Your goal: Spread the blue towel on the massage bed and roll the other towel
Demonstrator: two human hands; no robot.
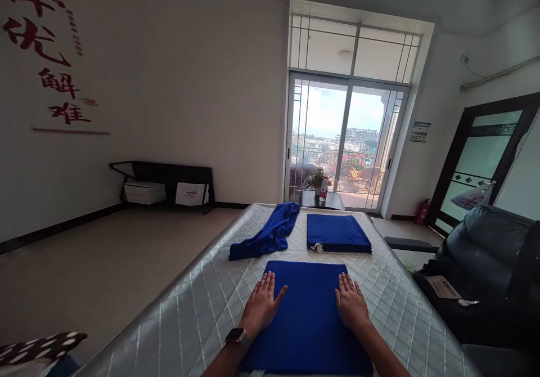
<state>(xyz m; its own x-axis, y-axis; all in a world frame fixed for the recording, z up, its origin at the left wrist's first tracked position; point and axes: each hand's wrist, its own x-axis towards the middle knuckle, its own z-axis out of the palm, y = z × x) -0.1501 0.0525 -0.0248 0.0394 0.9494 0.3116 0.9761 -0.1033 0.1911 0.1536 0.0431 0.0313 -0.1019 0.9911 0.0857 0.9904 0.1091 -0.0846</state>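
A blue folded cloth (pixel 310 321) lies flat on the quilted mattress (pixel 202 298) in front of me. On its left edge rests my left hand (pixel 262 301), fingers stretched out and thumb apart, with a watch on the wrist. My right hand (pixel 351 301) lies flat along the cloth's right edge, fingers straight. Beyond it, to the right, sits a neat stack of folded blue cloths (pixel 337 232) with white tags at its near edge. A crumpled blue cloth (pixel 270 233) lies loose to the left of that stack.
Right of the mattress stands a black leather sofa (pixel 485 253) with a card on it. At the far end is a small table (pixel 310 200) with a bottle (pixel 324 189) and a plant. A black bench (pixel 169 174) with white boxes stands by the wall. Sliding glass doors (pixel 320 129) are behind.
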